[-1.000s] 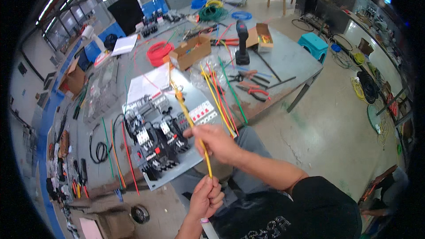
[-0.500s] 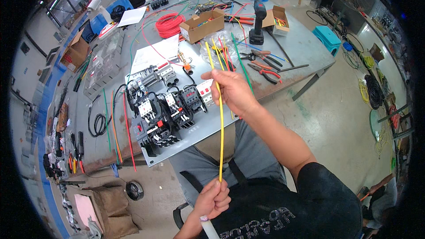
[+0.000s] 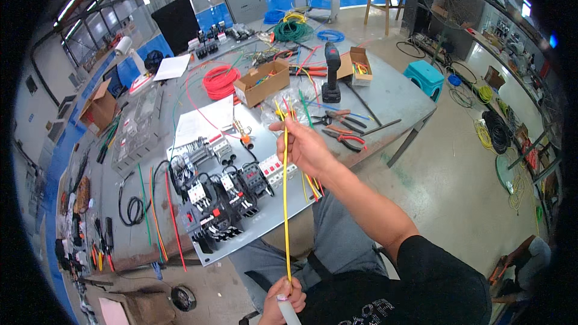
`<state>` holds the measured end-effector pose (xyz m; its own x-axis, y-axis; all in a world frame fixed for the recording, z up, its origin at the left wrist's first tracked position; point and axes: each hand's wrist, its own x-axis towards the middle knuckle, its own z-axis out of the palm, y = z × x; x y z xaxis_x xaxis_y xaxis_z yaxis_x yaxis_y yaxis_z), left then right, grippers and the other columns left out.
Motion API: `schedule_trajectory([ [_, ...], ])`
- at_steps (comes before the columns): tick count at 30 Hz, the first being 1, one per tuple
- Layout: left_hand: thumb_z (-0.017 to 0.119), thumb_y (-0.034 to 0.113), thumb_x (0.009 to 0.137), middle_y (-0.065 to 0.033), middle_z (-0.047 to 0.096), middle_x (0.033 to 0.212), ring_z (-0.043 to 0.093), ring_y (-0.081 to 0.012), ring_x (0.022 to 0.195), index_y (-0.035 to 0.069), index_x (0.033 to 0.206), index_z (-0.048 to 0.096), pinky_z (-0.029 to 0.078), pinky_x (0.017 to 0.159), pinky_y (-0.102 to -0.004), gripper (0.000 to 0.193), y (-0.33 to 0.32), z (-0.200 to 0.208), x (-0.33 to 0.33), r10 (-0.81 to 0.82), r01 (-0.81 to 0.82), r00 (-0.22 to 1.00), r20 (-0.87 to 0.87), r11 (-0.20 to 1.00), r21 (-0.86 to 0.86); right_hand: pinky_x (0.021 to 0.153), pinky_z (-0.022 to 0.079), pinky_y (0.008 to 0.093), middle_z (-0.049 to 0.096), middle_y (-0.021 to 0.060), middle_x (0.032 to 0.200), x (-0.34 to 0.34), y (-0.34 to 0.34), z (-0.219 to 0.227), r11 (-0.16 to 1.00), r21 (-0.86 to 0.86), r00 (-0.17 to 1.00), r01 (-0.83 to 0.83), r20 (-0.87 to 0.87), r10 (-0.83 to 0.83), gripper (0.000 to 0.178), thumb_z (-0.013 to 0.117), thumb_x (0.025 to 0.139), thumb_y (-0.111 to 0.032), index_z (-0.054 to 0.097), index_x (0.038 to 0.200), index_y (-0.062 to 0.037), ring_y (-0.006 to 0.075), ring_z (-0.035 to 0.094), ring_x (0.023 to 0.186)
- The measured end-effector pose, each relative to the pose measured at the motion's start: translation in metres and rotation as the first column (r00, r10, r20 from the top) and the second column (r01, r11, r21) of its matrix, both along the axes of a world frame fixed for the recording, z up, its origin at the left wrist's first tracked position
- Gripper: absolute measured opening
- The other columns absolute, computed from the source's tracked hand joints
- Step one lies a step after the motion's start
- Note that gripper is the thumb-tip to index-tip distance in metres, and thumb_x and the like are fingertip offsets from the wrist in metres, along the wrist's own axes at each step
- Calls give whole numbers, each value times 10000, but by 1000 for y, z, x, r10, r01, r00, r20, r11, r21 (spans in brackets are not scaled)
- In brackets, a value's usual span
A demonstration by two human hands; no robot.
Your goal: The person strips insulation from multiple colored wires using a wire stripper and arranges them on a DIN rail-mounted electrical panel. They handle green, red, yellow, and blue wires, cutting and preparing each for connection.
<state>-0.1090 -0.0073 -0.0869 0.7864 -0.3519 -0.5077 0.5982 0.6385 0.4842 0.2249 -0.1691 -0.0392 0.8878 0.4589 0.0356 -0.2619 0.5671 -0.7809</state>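
Note:
A length of yellow wire [image 3: 286,216] is stretched upright between my two hands. My right hand [image 3: 306,147] pinches it near its upper end, above a grey mounting plate [image 3: 262,224]. Low down, close to my lap, my left hand [image 3: 282,297] is closed around the lower part; a white band-like piece sits at that wrist. Black contactors [image 3: 232,191] and a row of white-and-red breakers [image 3: 279,173] are fixed on the plate. Beyond my right hand, several short coloured wires lie by a clear plastic bag [image 3: 293,97], partly hidden by the hand.
Pliers [image 3: 344,138], a cordless drill [image 3: 331,73], a cardboard box [image 3: 263,84] and a red wire coil [image 3: 220,82] lie farther back on the metal table [image 3: 409,108]. Loose red wire [image 3: 175,222] hangs over the front edge at left. A person [image 3: 522,268] crouches at lower right.
The view has tilted up, showing more of the room. My hands are farther apart along the yellow wire, and less of it sticks out above my right hand.

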Motion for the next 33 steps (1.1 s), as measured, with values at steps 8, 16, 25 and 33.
schedule_trajectory([
  [8,483,342,1095,-3,410,633,377,-103,467,76,1102,573,316,398,-254,280,9,-14,3,28,-26,986,163,999,-19,625,529,283,669,43,837,-58,23,10,973,-1,972,-229,49,229,523,362,1111,-471,625,1235,-36,170,690,734],
  [16,492,275,1089,-131,621,755,632,-281,607,-15,1238,588,534,584,-396,340,15,-16,23,-6,-43,957,290,986,163,574,479,272,641,37,758,-104,34,-8,977,-23,976,-213,43,214,448,402,1117,-402,634,1147,-20,135,643,684],
  [25,445,230,1104,-81,568,680,610,-211,584,-28,1177,585,508,567,-324,303,15,-20,20,-82,-31,948,306,937,349,516,438,266,616,69,709,-88,25,-4,985,30,984,-172,39,171,480,367,1124,-395,628,1090,6,173,622,619],
  [33,451,188,1101,-58,551,705,574,-168,562,-16,1113,559,485,546,-307,230,37,-11,5,94,-297,898,430,850,435,726,580,323,691,119,978,-90,28,18,954,-195,956,-226,142,256,481,439,1102,-320,519,1405,45,218,714,895],
])
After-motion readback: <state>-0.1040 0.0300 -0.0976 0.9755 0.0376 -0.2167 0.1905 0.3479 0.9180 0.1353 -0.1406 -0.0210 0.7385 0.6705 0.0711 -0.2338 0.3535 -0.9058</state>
